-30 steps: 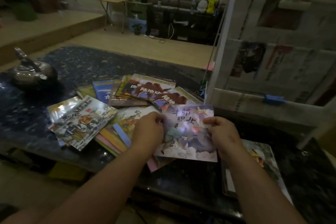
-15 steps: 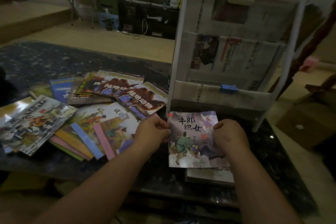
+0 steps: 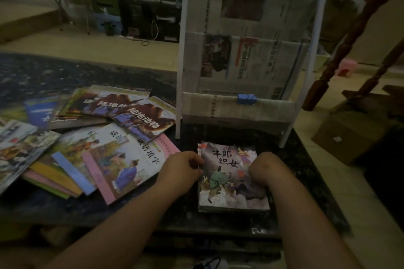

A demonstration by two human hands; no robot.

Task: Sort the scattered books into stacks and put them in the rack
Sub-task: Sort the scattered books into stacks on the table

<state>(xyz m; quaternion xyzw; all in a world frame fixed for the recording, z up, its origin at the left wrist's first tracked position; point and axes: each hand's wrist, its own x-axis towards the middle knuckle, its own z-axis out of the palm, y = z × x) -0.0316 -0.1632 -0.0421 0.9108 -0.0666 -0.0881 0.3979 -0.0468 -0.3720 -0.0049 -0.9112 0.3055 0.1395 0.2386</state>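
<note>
Your left hand (image 3: 181, 168), right hand (image 3: 268, 169), curled fingers pinching side edges of purple book (image 3: 229, 181), atop stack (image 3: 231, 210) before rack (image 3: 240, 108), scattered books (image 3: 98, 137) left of rack.

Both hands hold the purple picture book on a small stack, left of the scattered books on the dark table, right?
Not quite. The head view shows the left hand and right hand holding the purple picture book on a small stack, but it lies right of the scattered books on the dark table, in front of the white newspaper-lined rack.
</note>
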